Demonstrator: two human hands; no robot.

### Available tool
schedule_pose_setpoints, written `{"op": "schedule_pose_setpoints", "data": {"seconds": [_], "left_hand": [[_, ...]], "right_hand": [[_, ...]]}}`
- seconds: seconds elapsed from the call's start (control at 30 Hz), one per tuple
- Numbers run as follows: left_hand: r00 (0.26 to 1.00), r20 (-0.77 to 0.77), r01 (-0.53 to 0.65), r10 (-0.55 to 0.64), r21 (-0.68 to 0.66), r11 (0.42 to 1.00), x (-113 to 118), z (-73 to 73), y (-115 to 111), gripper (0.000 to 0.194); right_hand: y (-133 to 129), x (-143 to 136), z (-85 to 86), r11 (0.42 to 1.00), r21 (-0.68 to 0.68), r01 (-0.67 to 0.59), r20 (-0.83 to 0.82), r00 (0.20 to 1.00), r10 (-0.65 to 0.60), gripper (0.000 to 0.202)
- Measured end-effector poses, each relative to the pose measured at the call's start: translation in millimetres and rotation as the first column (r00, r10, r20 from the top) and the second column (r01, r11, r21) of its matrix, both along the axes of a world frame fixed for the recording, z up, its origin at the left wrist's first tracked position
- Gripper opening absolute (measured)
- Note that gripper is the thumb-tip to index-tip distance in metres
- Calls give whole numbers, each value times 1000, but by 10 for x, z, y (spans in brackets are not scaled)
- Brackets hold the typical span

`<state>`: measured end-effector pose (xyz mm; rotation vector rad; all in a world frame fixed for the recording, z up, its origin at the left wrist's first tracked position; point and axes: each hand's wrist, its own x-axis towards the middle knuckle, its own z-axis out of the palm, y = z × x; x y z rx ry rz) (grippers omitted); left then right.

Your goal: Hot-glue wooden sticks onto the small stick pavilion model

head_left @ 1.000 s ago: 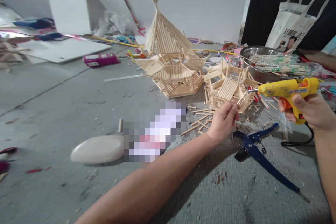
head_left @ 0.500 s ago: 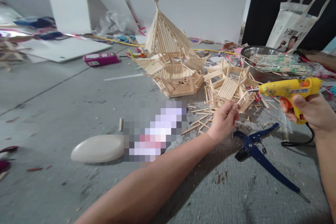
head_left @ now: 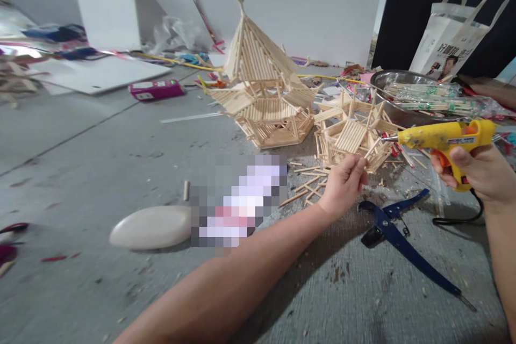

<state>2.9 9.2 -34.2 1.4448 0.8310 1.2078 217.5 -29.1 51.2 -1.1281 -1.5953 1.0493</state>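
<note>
Between its fingertips my left hand [head_left: 344, 185] pinches a short wooden stick [head_left: 372, 149], which points up and right. The metal tip of a yellow glue gun [head_left: 437, 136] is at the stick's upper end. My right hand [head_left: 478, 169] is wrapped round the gun's handle at the right. Just behind my left hand stands a low, open-topped stick structure [head_left: 350, 137]. To its left is a taller stick pavilion [head_left: 268, 110] with a pointed roof. Loose sticks [head_left: 308, 188] lie on the floor beside my left hand.
Blue cutters [head_left: 415, 255] lie below my hands. A metal bowl [head_left: 377, 83] with bagged sticks and a white bag [head_left: 447, 37] stand at the back right. A pale oval object [head_left: 151, 227] and a pixelated patch are left of my forearm; a purple box [head_left: 157, 90] lies farther back.
</note>
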Motion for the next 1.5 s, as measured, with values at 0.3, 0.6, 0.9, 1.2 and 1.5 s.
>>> {"op": "schedule_pose_setpoints", "data": {"seconds": [0.3, 0.6, 0.9, 1.2, 1.5], "left_hand": [[1000, 13, -5, 5, -9, 1000, -4, 25, -10, 31], [996, -93, 28, -11, 186, 982, 9, 12, -168, 24], [981, -191, 107, -19, 462, 881, -14, 47, -233, 16], [975, -220, 130, -35, 432, 892, -36, 75, -252, 18], [978, -206, 117, -41, 369, 922, -31, 76, -266, 20]], "right_hand": [[28, -3, -50, 1000, -16, -1, 15, 1000, 1, 25], [87, -27, -55, 994, -18, 109, 175, 979, -104, 35], [190, -203, 83, 983, -84, 164, 503, 859, -100, 49], [237, -337, 256, 988, 8, 152, 710, 695, -112, 51], [243, -339, 262, 988, 111, 110, 747, 646, -156, 48]]}}
